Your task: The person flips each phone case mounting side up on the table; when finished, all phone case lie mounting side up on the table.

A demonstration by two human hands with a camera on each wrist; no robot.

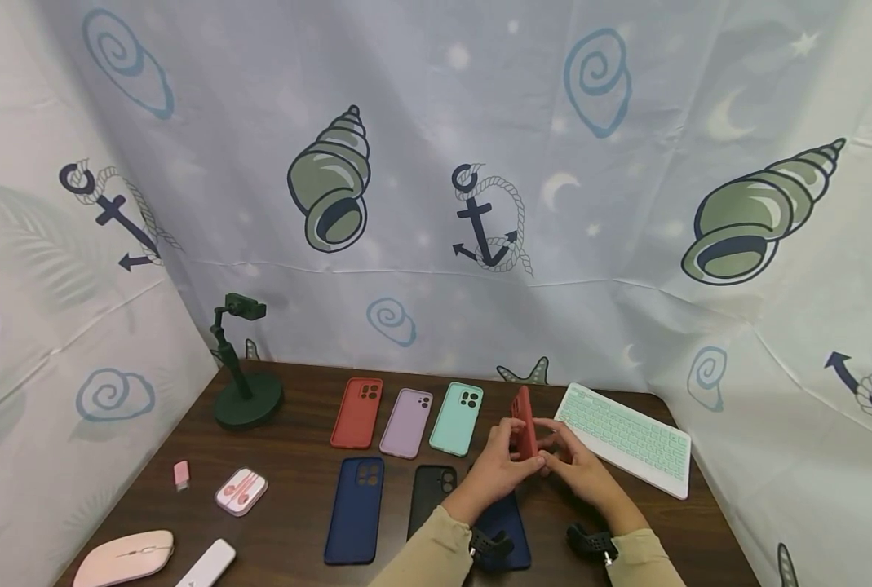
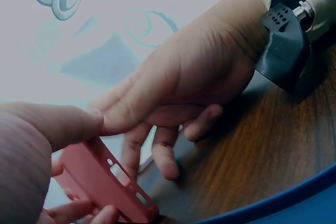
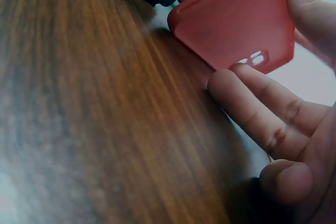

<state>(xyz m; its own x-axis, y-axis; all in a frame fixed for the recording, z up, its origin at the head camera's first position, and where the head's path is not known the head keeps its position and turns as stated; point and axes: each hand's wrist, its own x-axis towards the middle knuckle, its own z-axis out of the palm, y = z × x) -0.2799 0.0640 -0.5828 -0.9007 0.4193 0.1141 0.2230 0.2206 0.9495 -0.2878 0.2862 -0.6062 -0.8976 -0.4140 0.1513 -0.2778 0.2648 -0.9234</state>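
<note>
A person's two hands meet above the right half of a dark wooden tabletop, holding a red phone case upright between them. The left hand pinches the case with thumb and fingers. The right hand touches its other side; its fingers are loosely bent, and how firmly it grips cannot be told. In the right wrist view the case's open inside and port cutouts show.

Along the near edge, at the left, lie a pink mouse and a white oblong device. A little farther in sit a small pink stick and a case of pink earphones. Near the middle lie a dark blue phone case and a black phone case, with another blue case partly under the left forearm.

Toward the far edge, a row of three cases lies flat: red, lilac, mint. A mint-and-white keyboard sits at the far right corner, a dark green phone stand at the far left. Behind hangs a curtain printed with shells and anchors.
</note>
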